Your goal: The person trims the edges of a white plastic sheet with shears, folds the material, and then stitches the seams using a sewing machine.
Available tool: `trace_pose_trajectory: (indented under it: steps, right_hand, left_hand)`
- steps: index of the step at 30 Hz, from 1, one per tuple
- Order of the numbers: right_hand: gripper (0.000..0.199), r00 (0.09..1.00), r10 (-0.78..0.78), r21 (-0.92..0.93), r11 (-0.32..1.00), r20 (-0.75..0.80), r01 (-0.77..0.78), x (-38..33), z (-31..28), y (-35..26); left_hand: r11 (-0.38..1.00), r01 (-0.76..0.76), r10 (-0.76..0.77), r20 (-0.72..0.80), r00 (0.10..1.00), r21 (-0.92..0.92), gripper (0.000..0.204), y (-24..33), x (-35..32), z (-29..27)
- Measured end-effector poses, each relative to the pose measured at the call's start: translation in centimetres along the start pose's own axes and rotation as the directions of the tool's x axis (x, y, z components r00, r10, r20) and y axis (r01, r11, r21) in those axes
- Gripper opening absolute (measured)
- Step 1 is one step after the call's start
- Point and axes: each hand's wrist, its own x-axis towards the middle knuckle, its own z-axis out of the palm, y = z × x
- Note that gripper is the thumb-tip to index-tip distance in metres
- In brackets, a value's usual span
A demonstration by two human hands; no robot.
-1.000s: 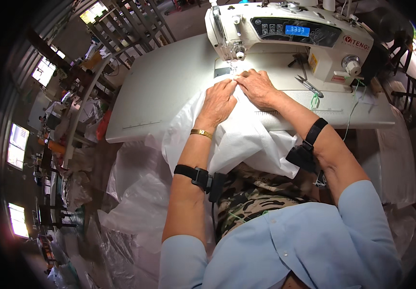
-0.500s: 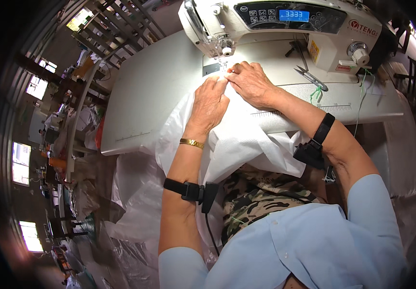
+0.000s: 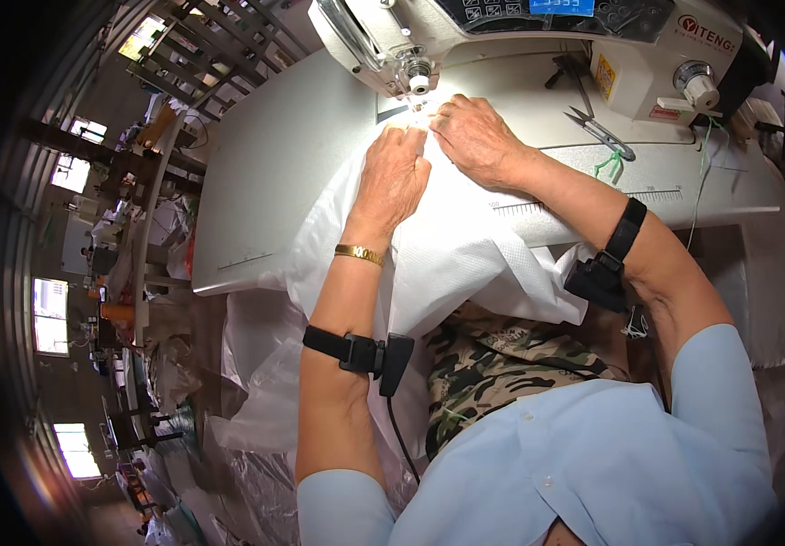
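both hands, left hand (image 3: 395, 173) and right hand (image 3: 474, 138), press flat, grasping nothing, on the white fabric (image 3: 452, 246); keep its edge straight under the needle (image 3: 420, 102), fingertips clear

Light blue short sleeves, camouflage trousers, gold bracelet (image 3: 359, 254), black strapped forearm devices, cable

Blue-lit rectangular screen (image 3: 561, 5) sat on dark control panel (image 3: 538, 11), top of sewing machine, cut by upper edge. Small yellow rectangular label (image 3: 605, 77) on machine's front face. Red-and-white sticker (image 3: 664, 112) low beside handwheel. Red lettered mark (image 3: 707, 34) upper right.
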Motion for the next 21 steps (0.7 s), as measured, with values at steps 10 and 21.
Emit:
trace_pose_trajectory:
  steps: [10,21]
  right_hand:
    - [0.034,0.932,0.363,0.658,0.7,0.006,-0.277,2.1,0.4,2.1]
    - [0.034,0.949,0.308,0.812,0.57,-0.067,-0.128,2.8,0.8,3.0]
  left_hand:
    - [0.999,-0.051,0.052,-0.037,0.998,0.019,0.027,-0.6,0.6,0.1]
    - [0.999,-0.036,0.036,-0.066,0.997,-0.013,0.023,-0.3,0.6,0.1]
